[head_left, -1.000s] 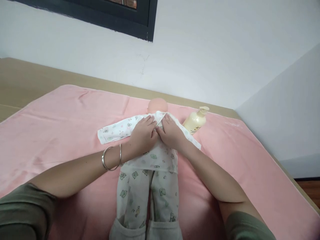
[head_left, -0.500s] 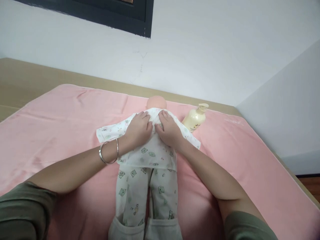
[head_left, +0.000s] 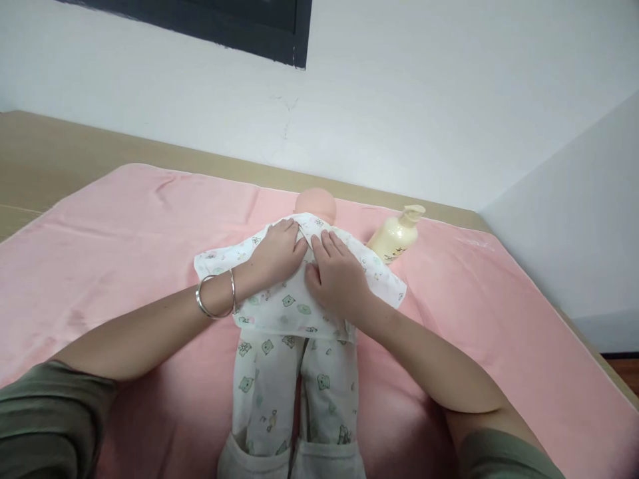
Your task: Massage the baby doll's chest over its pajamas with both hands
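You are leaning both bare hands over a doll [head_left: 315, 201], which is lying on a pink mat [head_left: 124, 266] across the tabletop [head_left: 74, 143], its head pointing away from you. Its patterned shirt [head_left: 289, 309] is covering the chest beneath your palms, the sleeves spreading to either side, while matching pants [head_left: 272, 386] are stretching toward you. Your left hand [head_left: 280, 253], a bracelet [head_left: 233, 291] circling the wrist, is resting on the upper shirt near an overlapping edge; whether its fingertips are pinching cloth, you cannot tell from this view. Your right hand [head_left: 338, 276] is lying palm down beside it, fingers extended, gripping nothing visible. A pump bottle [head_left: 397, 236] is standing just beyond the sleeve on your right; whether they are touching is unclear. Uneven pressure from your palms could be bunching the thin fabric or pulling the overlapping edge askew, and a hard tug toward you could be dragging the doll and rucking the mat. A wide sweep of your right forearm could be tipping the bottle.
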Action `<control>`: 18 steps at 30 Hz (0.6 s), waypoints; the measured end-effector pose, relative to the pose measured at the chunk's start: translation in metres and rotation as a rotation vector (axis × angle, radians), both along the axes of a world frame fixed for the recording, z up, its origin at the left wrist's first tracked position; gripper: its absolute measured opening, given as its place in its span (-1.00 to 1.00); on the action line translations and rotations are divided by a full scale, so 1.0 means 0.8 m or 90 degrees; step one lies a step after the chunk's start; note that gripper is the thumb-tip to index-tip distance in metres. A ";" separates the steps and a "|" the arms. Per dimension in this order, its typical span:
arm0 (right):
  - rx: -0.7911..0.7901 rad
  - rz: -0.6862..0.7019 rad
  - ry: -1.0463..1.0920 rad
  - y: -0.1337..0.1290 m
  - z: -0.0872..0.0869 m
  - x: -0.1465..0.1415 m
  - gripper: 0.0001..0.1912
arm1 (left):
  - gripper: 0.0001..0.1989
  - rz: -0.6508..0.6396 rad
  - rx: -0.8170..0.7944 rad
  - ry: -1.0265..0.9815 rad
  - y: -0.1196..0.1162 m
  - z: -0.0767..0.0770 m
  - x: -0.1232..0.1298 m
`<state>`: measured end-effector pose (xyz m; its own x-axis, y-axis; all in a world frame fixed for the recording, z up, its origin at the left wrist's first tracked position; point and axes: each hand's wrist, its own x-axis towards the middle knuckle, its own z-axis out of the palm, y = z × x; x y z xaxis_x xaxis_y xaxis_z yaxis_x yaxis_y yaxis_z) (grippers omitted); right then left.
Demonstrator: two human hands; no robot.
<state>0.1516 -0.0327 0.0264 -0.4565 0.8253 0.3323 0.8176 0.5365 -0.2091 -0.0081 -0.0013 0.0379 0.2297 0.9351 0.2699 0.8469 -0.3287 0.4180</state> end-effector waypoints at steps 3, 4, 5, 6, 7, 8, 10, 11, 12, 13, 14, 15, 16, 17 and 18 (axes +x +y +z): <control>-0.088 -0.007 0.038 0.032 0.002 0.009 -0.31 | -0.74 -0.017 0.074 0.045 -0.013 -0.012 0.008; -0.117 -0.005 0.053 0.043 0.002 0.012 -0.30 | -0.72 -0.027 0.092 0.055 -0.018 -0.016 0.010; -0.138 -0.002 0.066 0.051 0.002 0.014 -0.30 | -0.71 -0.034 0.104 0.061 -0.022 -0.018 0.011; -0.148 -0.001 0.076 0.056 0.002 0.015 -0.31 | -0.70 -0.037 0.112 0.064 -0.025 -0.020 0.012; -0.145 -0.003 0.081 0.057 0.001 0.014 -0.33 | -0.70 -0.038 0.119 0.065 -0.026 -0.021 0.012; -0.132 -0.008 0.080 0.054 0.000 0.013 -0.33 | -0.71 -0.042 0.126 0.064 -0.025 -0.020 0.011; -0.095 -0.020 0.070 0.039 -0.002 0.009 -0.34 | -0.75 -0.049 0.119 0.053 -0.018 -0.016 0.007; -0.082 -0.020 0.065 0.028 -0.002 0.006 -0.34 | -0.78 -0.050 0.101 0.041 -0.012 -0.013 0.004; -0.076 -0.012 0.059 0.016 -0.001 0.004 -0.35 | -0.80 -0.048 0.075 0.020 -0.005 -0.010 0.001; -0.074 0.002 0.051 0.005 0.000 0.002 -0.36 | -0.81 -0.043 0.046 -0.006 0.001 -0.008 -0.002; -0.075 0.019 0.043 -0.004 0.002 0.001 -0.36 | -0.81 -0.036 0.020 -0.030 0.007 -0.007 -0.004; -0.075 0.035 0.036 -0.010 0.004 0.000 -0.37 | -0.80 -0.027 0.004 -0.047 0.010 -0.006 -0.006; -0.076 0.047 0.032 -0.012 0.006 0.001 -0.38 | -0.79 -0.016 0.001 -0.051 0.012 -0.006 -0.006; -0.079 0.052 0.032 -0.010 0.007 0.002 -0.39 | -0.78 -0.004 0.009 -0.044 0.011 -0.008 -0.005; -0.084 0.049 0.038 -0.003 0.008 0.004 -0.40 | -0.77 0.006 0.025 -0.027 0.008 -0.010 -0.002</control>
